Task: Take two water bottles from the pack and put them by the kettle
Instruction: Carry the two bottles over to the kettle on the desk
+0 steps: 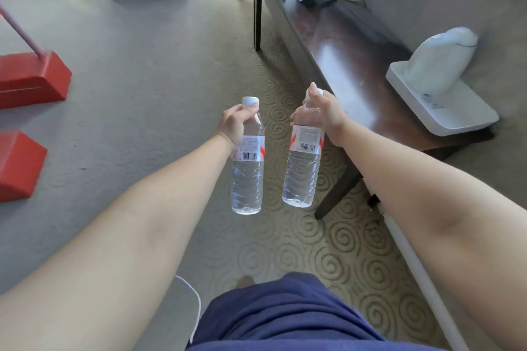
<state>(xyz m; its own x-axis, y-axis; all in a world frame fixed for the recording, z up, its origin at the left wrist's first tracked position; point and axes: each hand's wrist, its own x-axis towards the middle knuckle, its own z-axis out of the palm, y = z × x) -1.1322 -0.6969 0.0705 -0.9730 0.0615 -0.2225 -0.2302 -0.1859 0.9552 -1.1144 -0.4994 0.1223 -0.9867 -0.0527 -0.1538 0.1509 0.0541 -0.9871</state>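
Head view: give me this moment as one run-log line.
left hand: holds bottle by neck | right hand: holds second bottle | kettle: on tray, ahead right | placement: not yet

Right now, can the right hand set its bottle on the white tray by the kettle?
Probably yes: the right hand holds its bottle over carpet; bare tray lies beside the kettle, nothing between.

Barcodes on both bottle labels (251,148); print too small to read.
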